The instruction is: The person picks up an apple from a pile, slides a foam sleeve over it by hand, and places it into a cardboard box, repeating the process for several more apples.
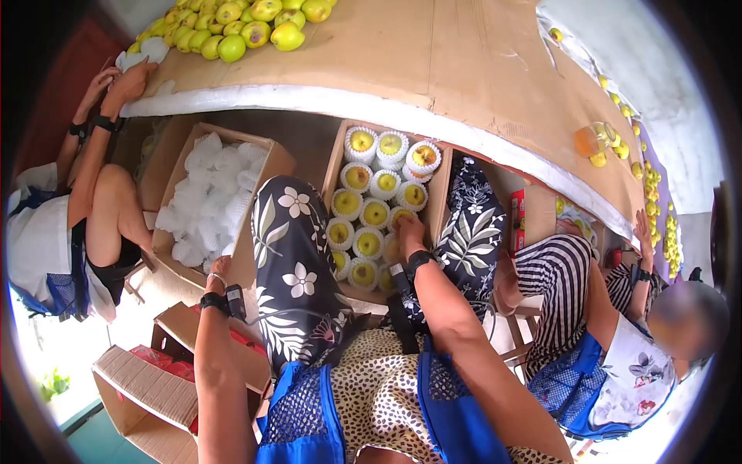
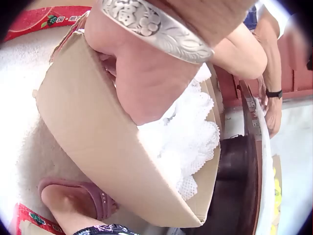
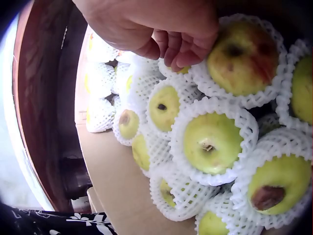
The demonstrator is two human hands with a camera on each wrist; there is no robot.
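In the head view, my left hand (image 1: 220, 265) is at the near edge of a carton (image 1: 280, 158) filled with white foam nets (image 1: 207, 203). The left wrist view shows that hand (image 2: 146, 81) over the carton wall, its fingers hidden. My right hand (image 1: 408, 234) is over a second carton (image 1: 334, 164) packed with yellow-green apples in foam nets. In the right wrist view, its bent fingers (image 3: 188, 51) come down among the netted apples, right beside a large blushed apple (image 3: 239, 58); I cannot tell whether they grip one.
Loose apples (image 1: 232, 31) are heaped on the cardboard-covered table (image 1: 402, 58). A person at left handles foam nets (image 1: 147, 54) there; another sits at right in striped trousers (image 1: 549, 282). Empty cartons (image 1: 147, 387) lie at lower left. A jar (image 1: 591, 141) of amber liquid stands on the table.
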